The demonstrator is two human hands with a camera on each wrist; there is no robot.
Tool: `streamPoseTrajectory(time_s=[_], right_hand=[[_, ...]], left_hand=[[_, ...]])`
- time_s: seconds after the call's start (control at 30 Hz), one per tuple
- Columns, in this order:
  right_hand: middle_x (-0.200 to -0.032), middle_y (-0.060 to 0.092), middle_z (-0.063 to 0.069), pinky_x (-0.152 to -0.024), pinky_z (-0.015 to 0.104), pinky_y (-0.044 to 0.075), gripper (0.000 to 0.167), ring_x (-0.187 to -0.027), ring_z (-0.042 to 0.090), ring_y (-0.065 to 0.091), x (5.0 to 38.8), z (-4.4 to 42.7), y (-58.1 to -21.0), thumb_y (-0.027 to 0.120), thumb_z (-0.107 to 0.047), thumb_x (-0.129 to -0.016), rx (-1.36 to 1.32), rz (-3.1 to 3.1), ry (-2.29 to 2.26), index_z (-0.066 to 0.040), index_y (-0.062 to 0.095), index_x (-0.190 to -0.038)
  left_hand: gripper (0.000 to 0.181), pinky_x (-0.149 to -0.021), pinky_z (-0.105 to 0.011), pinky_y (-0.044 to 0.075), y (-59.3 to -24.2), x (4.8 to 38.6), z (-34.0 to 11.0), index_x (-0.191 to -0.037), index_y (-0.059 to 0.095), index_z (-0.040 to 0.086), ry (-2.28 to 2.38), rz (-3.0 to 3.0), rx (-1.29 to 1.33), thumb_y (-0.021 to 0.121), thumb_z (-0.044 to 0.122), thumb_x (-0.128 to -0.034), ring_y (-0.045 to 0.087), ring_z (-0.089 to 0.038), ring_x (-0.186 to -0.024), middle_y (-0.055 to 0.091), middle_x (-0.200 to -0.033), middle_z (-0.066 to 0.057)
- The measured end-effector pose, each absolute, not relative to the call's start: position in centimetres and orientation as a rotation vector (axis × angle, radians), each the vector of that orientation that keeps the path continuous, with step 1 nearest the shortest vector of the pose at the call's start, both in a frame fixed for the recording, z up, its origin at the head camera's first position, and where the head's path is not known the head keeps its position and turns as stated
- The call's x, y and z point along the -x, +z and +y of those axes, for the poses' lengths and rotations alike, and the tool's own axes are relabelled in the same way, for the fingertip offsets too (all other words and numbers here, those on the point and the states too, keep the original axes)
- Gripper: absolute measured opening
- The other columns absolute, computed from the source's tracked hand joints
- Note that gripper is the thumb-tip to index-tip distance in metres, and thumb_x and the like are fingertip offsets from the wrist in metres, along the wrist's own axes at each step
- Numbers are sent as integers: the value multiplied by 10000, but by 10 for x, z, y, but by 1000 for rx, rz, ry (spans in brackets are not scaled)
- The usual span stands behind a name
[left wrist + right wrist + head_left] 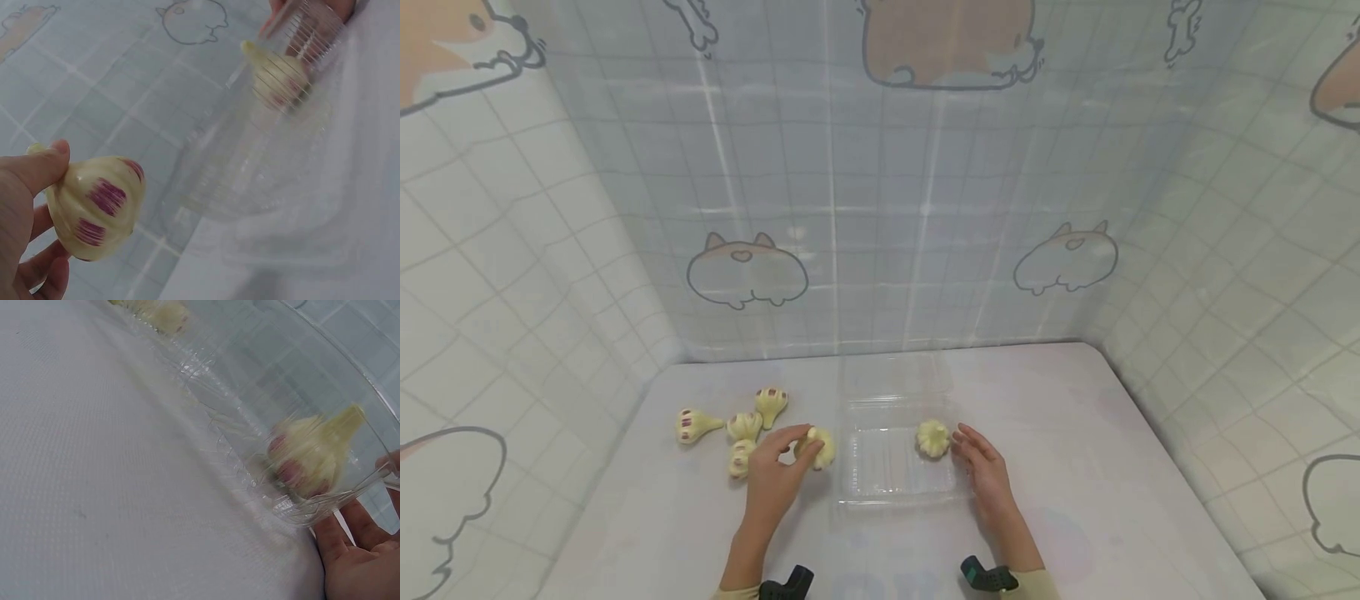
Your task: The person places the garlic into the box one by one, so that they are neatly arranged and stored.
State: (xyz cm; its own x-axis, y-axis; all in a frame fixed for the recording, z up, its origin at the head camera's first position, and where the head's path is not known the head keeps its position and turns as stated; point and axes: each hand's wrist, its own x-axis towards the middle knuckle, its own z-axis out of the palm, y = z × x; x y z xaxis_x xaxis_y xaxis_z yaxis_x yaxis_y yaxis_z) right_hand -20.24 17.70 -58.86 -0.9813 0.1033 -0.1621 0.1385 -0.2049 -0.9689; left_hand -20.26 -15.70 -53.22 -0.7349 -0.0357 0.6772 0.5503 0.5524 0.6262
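Note:
My left hand (778,471) pinches a garlic bulb (97,206) near its stem, between thumb and fingers. The bulb is pale yellow with purple patches. It is held up just left of a clear plastic box (880,492). Inside that box, near its right wall, sits another garlic bulb (932,438), its stem pointing up in the right wrist view. My right hand (988,479) rests against the outside of the box's right side, fingers fairly straight and apart from the bulb inside. In the right wrist view, part of that hand (369,562) is cut off by the frame edge.
Several more garlic bulbs (743,426) lie on the white table (647,517), left of my left hand. The box's clear lid (895,375) lies folded back towards the rear wall. Tiled-pattern sheets with cartoon dogs (880,183) enclose the table at the back and both sides.

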Motion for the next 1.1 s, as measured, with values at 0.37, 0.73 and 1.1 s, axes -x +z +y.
streamPoseTrajectory(time_s=[0.37, 0.73, 1.1], right_hand=[[-1388, 510, 167, -1033, 381, 397, 407, -1255, 300, 507, 202, 175, -587, 455, -128, -1018, -299, 1964, -2425, -44, 471, -1416], [-1399, 505, 159, -1034, 396, 396, 405, -1262, 303, 500, 204, 175, -591, 456, -154, -1025, -312, 1997, -2395, -67, 472, -1421], [-1401, 504, 158, -1027, 398, 405, 421, -1261, 303, 504, 206, 175, -593, 479, -196, -1023, -316, 2013, -2389, -74, 468, -1426]], left_hand=[[258, -735, -251, 486, -518, 204, -124, -1017, 742, 119, -1302, -2169, 441, 835, 139, -777, 637, -130, -931, 711, -989, 37], [221, -716, -342, 521, -517, 209, -86, -996, 737, 127, -1344, -2166, 531, 820, 185, -800, 651, -153, -904, 711, -979, 20], [219, -700, -459, 527, -523, 215, -54, -997, 744, 156, -1459, -2175, 594, 816, 231, -805, 663, -156, -884, 706, -972, 78]])
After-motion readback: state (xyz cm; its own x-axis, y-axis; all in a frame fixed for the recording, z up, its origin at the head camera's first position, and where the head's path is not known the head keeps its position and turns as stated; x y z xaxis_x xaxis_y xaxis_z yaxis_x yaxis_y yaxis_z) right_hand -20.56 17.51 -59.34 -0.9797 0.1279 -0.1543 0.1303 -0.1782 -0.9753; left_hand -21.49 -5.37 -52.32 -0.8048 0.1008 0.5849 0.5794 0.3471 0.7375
